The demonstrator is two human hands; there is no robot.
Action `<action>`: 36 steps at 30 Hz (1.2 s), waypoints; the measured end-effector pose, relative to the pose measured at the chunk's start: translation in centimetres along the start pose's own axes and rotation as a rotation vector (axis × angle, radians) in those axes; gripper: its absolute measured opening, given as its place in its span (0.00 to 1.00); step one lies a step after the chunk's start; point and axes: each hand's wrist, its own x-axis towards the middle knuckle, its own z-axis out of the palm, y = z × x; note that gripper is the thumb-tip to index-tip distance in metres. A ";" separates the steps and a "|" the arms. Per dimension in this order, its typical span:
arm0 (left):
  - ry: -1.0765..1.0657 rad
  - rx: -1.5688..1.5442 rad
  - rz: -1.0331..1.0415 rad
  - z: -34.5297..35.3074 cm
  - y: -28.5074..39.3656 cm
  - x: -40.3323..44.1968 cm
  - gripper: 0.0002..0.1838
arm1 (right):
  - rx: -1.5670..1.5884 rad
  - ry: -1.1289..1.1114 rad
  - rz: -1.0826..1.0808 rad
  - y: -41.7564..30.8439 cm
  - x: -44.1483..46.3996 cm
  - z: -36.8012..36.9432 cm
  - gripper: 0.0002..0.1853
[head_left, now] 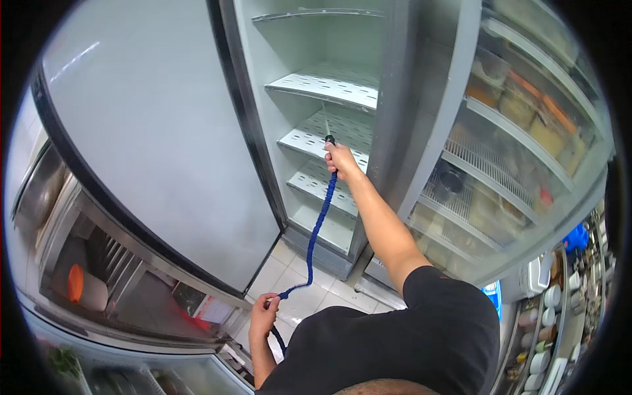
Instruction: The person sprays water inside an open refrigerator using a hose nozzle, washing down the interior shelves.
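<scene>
My right hand [340, 160] is stretched forward into an upright fridge, closed around the black nozzle [330, 139] of a blue fabric-covered hose [315, 240]. A thin jet of water [325, 118] leaves the nozzle towards the perforated white shelf [309, 141] inside. From the nozzle the hose hangs down in a curve to my left hand [263, 316]. Low beside my body, that hand has its fingers wrapped round the hose. Another perforated shelf [322, 85] sits higher in the fridge, above the nozzle.
The fridge's large grey door [151, 145] stands swung open on the left. At right, a glass-fronted fridge [494, 151] holds food containers on wire racks. Below lies white tiled floor [289, 270]. An orange-rimmed container [87, 288] rests in the metal unit at lower left.
</scene>
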 end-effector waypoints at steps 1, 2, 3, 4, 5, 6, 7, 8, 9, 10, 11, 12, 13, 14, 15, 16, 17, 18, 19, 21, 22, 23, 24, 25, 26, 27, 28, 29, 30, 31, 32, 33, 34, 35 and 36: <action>0.004 -0.003 0.006 0.1 -0.1 -0.1 0.12 | -0.001 -0.006 0.000 0.0 0.2 -0.1 0.10; 0.022 -0.024 -0.003 0.3 -0.3 0.0 0.12 | -0.003 -0.011 0.001 0.1 0.5 -0.1 0.10; 0.027 -0.020 0.010 0.5 -0.6 0.1 0.12 | -0.004 -0.013 0.001 0.0 0.6 -0.1 0.10; 0.033 -0.017 0.022 0.6 -1.0 0.1 0.12 | 0.004 -0.007 0.025 0.0 0.8 -0.1 0.09; 0.037 -0.012 0.032 0.6 -1.4 0.1 0.12 | -0.006 -0.009 0.029 0.0 1.0 -0.1 0.09; 0.050 -0.009 0.035 0.8 -1.6 0.1 0.12 | -0.016 -0.009 0.032 -0.1 1.1 -0.2 0.09; 0.064 -0.021 0.025 0.9 -1.8 -0.1 0.12 | -0.024 -0.010 0.034 -0.1 1.3 -0.1 0.09; 0.073 -0.029 0.014 0.9 -2.1 -0.4 0.12 | -0.022 0.000 0.030 -0.1 1.4 -0.2 0.10; 0.080 -0.036 0.005 1.0 -1.8 -0.6 0.12 | -0.018 0.012 0.022 -0.3 1.5 -0.3 0.10; 0.087 -0.079 -0.013 1.1 -1.1 -1.1 0.12 | -0.009 0.026 0.014 -0.5 1.7 -0.3 0.10; 0.088 -0.072 -0.027 1.1 -1.1 -1.1 0.12 | 0.002 0.042 0.005 -0.8 1.8 -0.5 0.11; 0.089 -0.064 -0.042 1.0 -1.2 -1.1 0.12 | -0.017 0.069 -0.032 -1.0 2.2 -0.6 0.12; 0.094 -0.056 -0.061 0.8 -1.4 -1.4 0.12 | 0.009 0.107 -0.084 -1.3 2.6 -0.7 0.12; 0.085 -0.049 -0.066 0.7 -1.7 -1.5 0.12 | 0.033 0.140 -0.131 -1.6 3.1 -0.6 0.12; 0.078 -0.043 -0.071 0.5 -1.8 -1.3 0.13 | 0.057 0.171 -0.178 -1.6 3.3 -0.4 0.12; 0.070 -0.039 -0.073 0.4 -2.0 -1.0 0.13 | 0.073 0.198 -0.180 -1.7 3.3 -0.3 0.11; 0.060 -0.036 -0.063 0.3 -1.8 -0.9 0.13 | -0.004 0.148 -0.117 -1.8 3.2 -0.2 0.11; 0.051 -0.033 -0.055 0.1 -1.6 -0.8 0.14 | -0.082 0.098 -0.052 -1.8 2.9 -0.1 0.10; 0.038 -0.029 -0.046 0.0 -1.5 -0.6 0.14 | -0.158 0.050 0.011 -1.7 2.6 0.0 0.10; 0.016 -0.012 -0.029 -0.1 -1.0 -0.3 0.15 | -0.190 0.007 0.026 -1.1 2.1 0.1 0.11; 0.011 -0.001 -0.012 -0.2 -0.6 -0.1 0.15 | -0.209 -0.004 0.025 -1.1 2.0 0.2 0.12; 0.005 0.011 0.006 -0.2 -0.4 -0.1 0.14 | -0.226 -0.014 0.023 -1.1 1.8 0.2 0.12; 0.002 0.006 0.008 -0.3 -0.3 0.0 0.15 | -0.256 -0.047 0.000 -1.5 1.2 0.9 0.13; 0.000 0.001 0.012 -0.4 -0.2 0.2 0.15 | -0.285 -0.080 -0.025 -2.3 0.1 2.1 0.14; -0.003 -0.003 0.017 -0.6 -0.1 0.5 0.15 | -0.313 -0.112 -0.051 -3.4 -1.0 3.2 0.14; -0.005 0.018 0.021 -0.8 0.0 0.7 0.16 | -0.277 -0.121 -0.113 -4.8 -1.7 4.2 0.16; -0.008 0.038 0.027 -1.0 0.0 0.8 0.16 | -0.242 -0.130 -0.177 -6.4 -1.9 5.1 0.17; -0.010 0.059 0.034 -1.3 0.0 0.8 0.17 | -0.207 -0.139 -0.241 -7.8 -1.8 5.7 0.18; -0.005 0.062 0.045 -1.6 -0.1 0.9 0.17 | -0.125 -0.142 -0.270 -9.4 -1.0 6.0 0.20; 0.001 0.065 0.057 -1.9 -0.3 1.0 0.17 | -0.043 -0.147 -0.301 -11.3 -0.2 6.4 0.22; 0.006 0.065 0.072 -2.2 -0.5 1.0 0.17 | -0.016 -0.115 -0.344 -13.1 0.5 6.7 0.24; 0.018 0.053 0.078 -2.5 -0.6 1.0 0.17 | 0.012 -0.060 -0.398 -14.9 0.6 7.5 0.25; 0.030 0.038 0.086 -2.8 -0.7 1.0 0.17 | 0.029 -0.038 -0.414 -16.8 0.4 8.2 0.25; 0.042 0.023 0.095 -3.0 -0.8 1.0 0.17 | 0.046 -0.016 -0.431 -18.5 0.1 9.0 0.24; 0.038 -0.010 0.085 -3.4 -1.2 1.2 0.17 | 0.006 0.028 -0.442 -19.9 -0.4 9.9 0.24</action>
